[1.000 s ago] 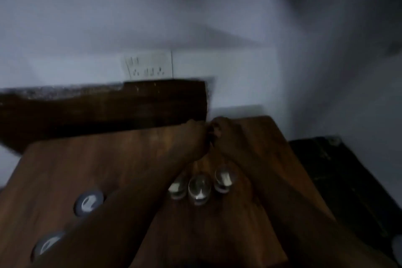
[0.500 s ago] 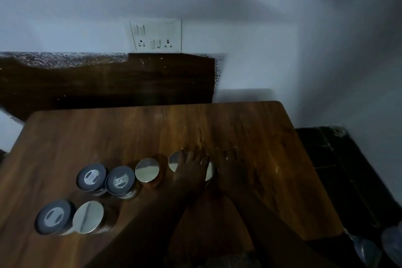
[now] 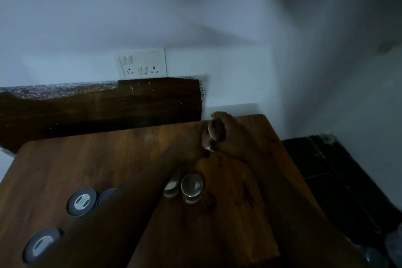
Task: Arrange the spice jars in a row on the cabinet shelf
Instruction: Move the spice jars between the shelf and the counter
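Spice jar (image 3: 214,135), silver lid, tilted, held off the table (image 3: 108,159) toward its far right, about 1 o'clock of centre. Right hand (image 3: 236,137) wraps around it, fingers closed on its body. Left hand (image 3: 191,148) lies just beside the jar at its 8 o'clock; grip state cannot be told, frame dim and blurred. Two silver-lidded jars (image 3: 192,186) stand touching near table centre, one partly hidden by the left forearm. Dark-lidded jars (image 3: 81,201) stand at 8 o'clock, well apart from the held jar. Switch plate (image 3: 142,63) on wall at 12 o'clock.
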`<action>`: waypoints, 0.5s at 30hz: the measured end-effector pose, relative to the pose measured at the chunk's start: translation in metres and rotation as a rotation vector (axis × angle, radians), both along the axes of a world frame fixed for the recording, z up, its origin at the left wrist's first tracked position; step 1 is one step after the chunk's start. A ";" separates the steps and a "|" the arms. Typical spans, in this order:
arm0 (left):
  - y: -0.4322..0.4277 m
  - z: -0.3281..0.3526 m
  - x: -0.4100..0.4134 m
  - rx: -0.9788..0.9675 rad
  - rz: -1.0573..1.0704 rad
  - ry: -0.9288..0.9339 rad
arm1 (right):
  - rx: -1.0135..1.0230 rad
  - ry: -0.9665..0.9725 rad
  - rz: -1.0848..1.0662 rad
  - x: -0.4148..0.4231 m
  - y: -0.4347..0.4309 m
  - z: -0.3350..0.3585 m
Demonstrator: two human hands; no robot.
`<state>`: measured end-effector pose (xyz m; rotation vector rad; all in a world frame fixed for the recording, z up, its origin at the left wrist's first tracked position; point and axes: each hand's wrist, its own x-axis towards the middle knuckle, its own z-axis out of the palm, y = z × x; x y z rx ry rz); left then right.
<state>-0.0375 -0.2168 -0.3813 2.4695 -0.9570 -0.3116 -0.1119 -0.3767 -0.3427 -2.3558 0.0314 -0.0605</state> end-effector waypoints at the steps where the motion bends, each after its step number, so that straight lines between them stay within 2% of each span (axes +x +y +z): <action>1: 0.002 0.012 0.006 -0.111 0.027 0.058 | 0.031 -0.049 0.027 0.004 -0.007 0.014; 3: 0.004 0.044 0.017 -0.269 0.072 0.113 | 0.117 -0.163 0.008 0.014 -0.022 0.046; 5: 0.002 0.087 0.019 -0.402 0.105 0.072 | 0.278 -0.292 -0.053 0.018 -0.026 0.079; 8: -0.007 0.145 0.019 -0.543 0.307 -0.216 | 0.438 -0.466 -0.170 0.026 -0.018 0.126; 10: -0.017 0.186 0.023 -0.532 0.432 -0.475 | 0.470 -0.539 -0.152 0.036 -0.007 0.160; 13: -0.029 0.250 0.037 -0.522 0.450 -0.700 | 0.433 -0.656 -0.143 0.056 0.006 0.219; 15: -0.034 0.293 0.052 -0.567 0.383 -0.747 | 0.437 -0.760 -0.163 0.075 0.001 0.263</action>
